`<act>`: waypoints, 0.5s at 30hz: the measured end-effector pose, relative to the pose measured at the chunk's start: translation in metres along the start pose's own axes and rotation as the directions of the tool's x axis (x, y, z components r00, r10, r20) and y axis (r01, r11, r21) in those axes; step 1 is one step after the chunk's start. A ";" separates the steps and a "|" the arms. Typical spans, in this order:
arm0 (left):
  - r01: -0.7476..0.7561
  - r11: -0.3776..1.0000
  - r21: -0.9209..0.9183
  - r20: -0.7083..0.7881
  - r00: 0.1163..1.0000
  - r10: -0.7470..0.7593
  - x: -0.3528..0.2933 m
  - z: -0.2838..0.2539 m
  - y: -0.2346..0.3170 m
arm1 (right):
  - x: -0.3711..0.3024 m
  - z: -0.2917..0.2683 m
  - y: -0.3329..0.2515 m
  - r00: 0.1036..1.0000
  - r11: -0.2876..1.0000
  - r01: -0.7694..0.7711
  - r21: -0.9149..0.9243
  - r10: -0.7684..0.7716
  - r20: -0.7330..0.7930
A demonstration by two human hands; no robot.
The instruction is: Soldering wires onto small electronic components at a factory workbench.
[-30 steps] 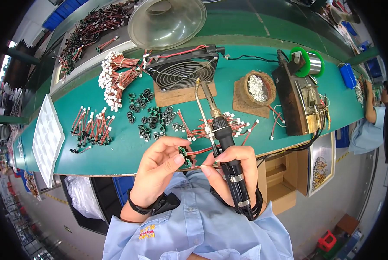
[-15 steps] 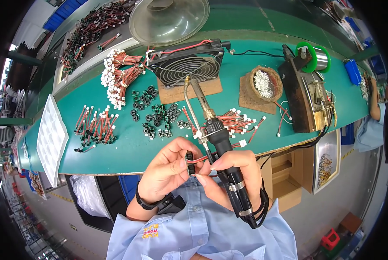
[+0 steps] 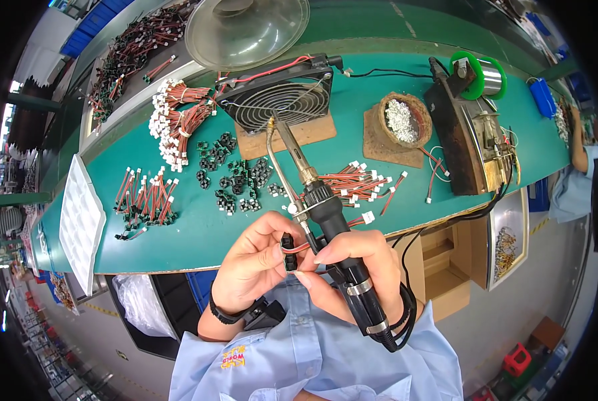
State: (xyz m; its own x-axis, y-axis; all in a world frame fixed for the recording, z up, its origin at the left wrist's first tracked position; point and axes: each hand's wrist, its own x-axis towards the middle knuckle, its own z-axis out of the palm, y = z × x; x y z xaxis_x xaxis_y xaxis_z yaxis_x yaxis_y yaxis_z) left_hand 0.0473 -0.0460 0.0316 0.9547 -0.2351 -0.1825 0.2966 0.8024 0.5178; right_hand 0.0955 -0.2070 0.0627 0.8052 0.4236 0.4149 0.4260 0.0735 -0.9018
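Between the fingertips of my left hand is a small black component, held upright in front of my shirt. A red-and-black wire lead runs from it to the right, behind the iron, and ends in a white plug. My right hand wraps a black soldering iron with a thin brass feed tube alongside. Its tip points away from me toward the fan, apart from the component. The right thumb and a fingertip come close to the component and wire; whether they pinch the wire is hard to see.
Beyond the iron stands a black fan. Small black parts, wire leads and more leads lie on the green bench. A round pot, solder spool and metal stand are at right, a white tray at left.
The iron and its tip have shifted slightly left. The black component is turned a little, showing more of its face. Both hands keep their hold, and the whole view has shifted slightly.
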 end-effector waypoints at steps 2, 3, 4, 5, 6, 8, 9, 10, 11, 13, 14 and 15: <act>-0.001 1.000 0.004 0.005 1.000 0.001 0.000 0.000 0.000 | 0.000 0.000 0.000 1.000 1.000 0.000 -0.003 0.000 0.002; -0.003 1.000 0.006 0.011 1.000 0.003 0.001 -0.001 0.000 | 0.000 0.000 0.000 1.000 1.000 -0.001 0.000 0.001 0.003; -0.005 1.000 0.009 0.016 1.000 0.005 0.001 -0.001 -0.001 | 0.000 -0.001 0.000 1.000 1.000 -0.002 0.004 0.002 0.004; -0.003 1.000 0.009 0.017 1.000 0.003 0.001 -0.001 -0.001 | 0.000 0.000 0.001 1.000 1.000 -0.004 0.007 0.003 0.006; -0.002 1.000 0.004 0.013 1.000 0.002 0.001 -0.001 -0.001 | -0.001 0.000 0.001 1.000 1.000 -0.004 0.007 0.004 0.005; -0.003 1.000 -0.004 0.004 1.000 0.003 0.000 -0.001 -0.001 | -0.001 -0.001 0.002 1.000 1.000 -0.009 0.023 0.009 0.006; -0.003 1.000 -0.003 0.004 1.000 0.003 0.000 0.000 -0.001 | -0.002 -0.001 0.002 1.000 0.999 -0.012 0.031 0.012 0.007; -0.010 1.000 0.006 -0.004 1.000 0.010 0.000 0.001 -0.001 | -0.002 -0.001 0.002 1.000 0.999 -0.012 0.032 0.011 0.006; -0.016 1.000 0.015 -0.011 1.000 0.016 0.001 0.002 -0.001 | -0.002 -0.001 0.002 1.000 0.999 -0.014 0.032 0.013 0.003; -0.021 0.999 0.025 -0.019 1.000 0.022 0.001 0.002 -0.001 | -0.002 0.000 0.002 1.000 0.999 -0.018 0.031 0.018 -0.003; -0.014 1.000 0.021 -0.018 1.000 0.014 0.001 0.002 -0.001 | -0.002 0.000 0.002 1.000 0.999 -0.018 0.032 0.018 -0.004; -0.007 1.000 0.018 -0.017 1.000 0.007 0.000 0.002 0.000 | -0.001 -0.001 0.001 1.000 1.000 -0.012 0.026 0.012 -0.003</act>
State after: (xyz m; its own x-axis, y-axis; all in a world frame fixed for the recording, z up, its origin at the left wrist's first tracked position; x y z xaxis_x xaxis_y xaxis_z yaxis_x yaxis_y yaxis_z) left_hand 0.0476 -0.0473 0.0327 0.9562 -0.2200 -0.1931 0.2905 0.7942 0.5337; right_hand 0.0955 -0.2078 0.0613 0.8117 0.4214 0.4045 0.4056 0.0916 -0.9094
